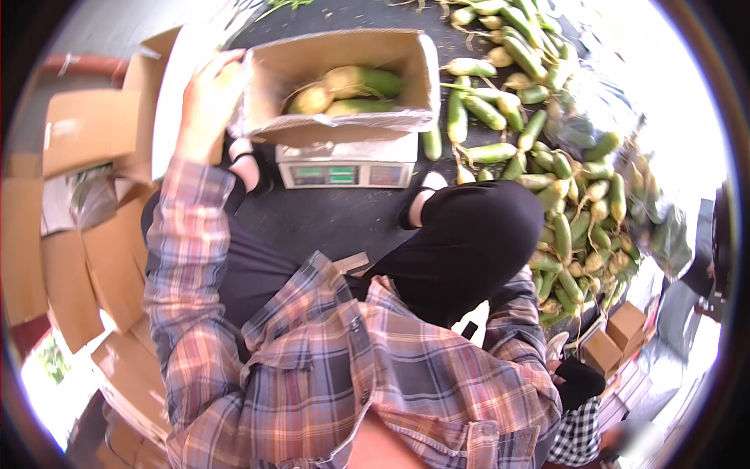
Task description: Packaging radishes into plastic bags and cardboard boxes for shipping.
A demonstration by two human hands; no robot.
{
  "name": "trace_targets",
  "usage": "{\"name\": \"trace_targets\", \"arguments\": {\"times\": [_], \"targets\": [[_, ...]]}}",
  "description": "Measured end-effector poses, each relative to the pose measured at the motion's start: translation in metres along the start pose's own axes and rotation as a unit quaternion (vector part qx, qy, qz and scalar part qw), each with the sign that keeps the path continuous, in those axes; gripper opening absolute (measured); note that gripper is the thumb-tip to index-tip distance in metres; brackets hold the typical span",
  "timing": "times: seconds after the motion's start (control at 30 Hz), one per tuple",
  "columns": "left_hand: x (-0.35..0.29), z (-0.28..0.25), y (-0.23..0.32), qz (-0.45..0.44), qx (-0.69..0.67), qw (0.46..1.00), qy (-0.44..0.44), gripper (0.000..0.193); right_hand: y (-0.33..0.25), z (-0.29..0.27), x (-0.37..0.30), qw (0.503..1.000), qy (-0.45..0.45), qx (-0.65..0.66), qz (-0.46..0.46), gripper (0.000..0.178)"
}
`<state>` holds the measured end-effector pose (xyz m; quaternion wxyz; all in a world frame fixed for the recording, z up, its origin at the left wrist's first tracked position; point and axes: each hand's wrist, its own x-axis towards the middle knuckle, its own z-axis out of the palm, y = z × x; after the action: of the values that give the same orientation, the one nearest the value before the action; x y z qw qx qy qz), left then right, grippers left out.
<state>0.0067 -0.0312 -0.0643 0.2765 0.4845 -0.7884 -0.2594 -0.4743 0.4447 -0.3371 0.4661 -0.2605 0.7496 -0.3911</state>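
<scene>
**Cardboard box on the scale, left hand at its edge**

Cardboard box (344,78) sits on a grey scale (348,164) beyond the knees, holding husked corn cobs (351,90). Left hand (209,98) grips its left wall. Right hand is out of view. A corn heap (547,156) lies farther right.

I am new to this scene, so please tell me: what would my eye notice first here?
First, the open box holding a few corn cobs, sitting on a scale at top centre. The left hand touches its left edge. To the right lies a big corn pile.
</scene>
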Motion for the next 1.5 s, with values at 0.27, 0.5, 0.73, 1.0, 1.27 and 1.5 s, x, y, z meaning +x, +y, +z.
{"name": "trace_targets", "arguments": {"times": [0.27,0.5,0.73,1.0,1.27,1.5], "targets": [[-0.002,0.003,0.009,-0.017,0.054,0.997,-0.054,0.032,0.032,0.024,-0.042,0.982,0.076,0.117,0.127,0.019],[-0.011,0.006,0.004,-0.046,0.093,0.990,-0.093,0.039,-0.058,0.109,0.029,0.986,0.044,0.021,0.161,0.020],[-0.009,0.018,0.015,-0.010,0.098,0.993,-0.065,0.040,-0.133,0.094,0.067,0.997,0.034,-0.055,0.045,0.018],[0.005,0.037,0.064,0.079,0.116,0.980,-0.141,0.036,-0.289,0.107,0.128,0.982,0.047,0.068,-0.169,0.015],[0.032,0.112,0.040,0.107,0.163,0.901,-0.388,0.024,-0.266,0.130,0.116,0.990,-0.008,0.088,-0.108,0.014],[0.025,0.052,0.061,0.078,0.120,0.958,-0.246,0.015,-0.195,0.098,0.077,0.993,0.045,0.106,-0.004,0.014]]}}
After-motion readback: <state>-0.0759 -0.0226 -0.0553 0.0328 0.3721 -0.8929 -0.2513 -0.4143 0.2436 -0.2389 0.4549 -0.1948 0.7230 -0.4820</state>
